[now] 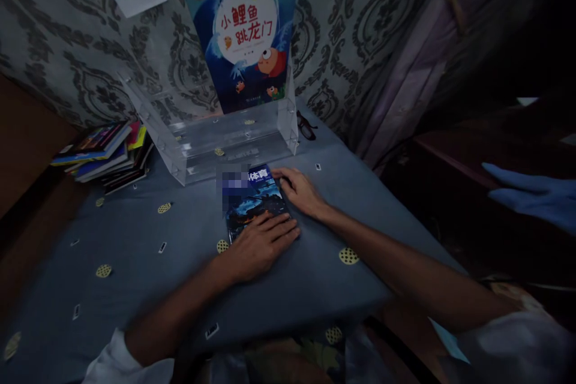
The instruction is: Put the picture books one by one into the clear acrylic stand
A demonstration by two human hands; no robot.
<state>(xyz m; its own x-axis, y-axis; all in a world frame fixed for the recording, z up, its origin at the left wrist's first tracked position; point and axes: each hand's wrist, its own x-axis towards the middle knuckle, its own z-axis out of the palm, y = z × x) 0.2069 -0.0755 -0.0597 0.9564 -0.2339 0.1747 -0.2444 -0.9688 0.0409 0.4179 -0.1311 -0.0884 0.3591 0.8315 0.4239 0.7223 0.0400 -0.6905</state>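
A dark blue book [256, 201] with white lettering and a picture cover lies flat and closed on the cloth-covered table; part of its cover is blurred out. My left hand [263, 243] rests across its lower part, palm down with the fingers stretched flat. At the upper right edge of the same book is my right hand [302, 192], its fingers bent and its thumb and forefinger closed at the cover's edge. Just beyond the book stands a clear plastic rack [238, 147].
A large picture book [252, 30] stands upright in the rack against the patterned wall covering [175, 42]. Several books [108, 153] are stacked to the left. Dark-framed glasses [306, 127] lie right of the rack. Blue fabric [535, 198] shows at far right, beyond the table edge.
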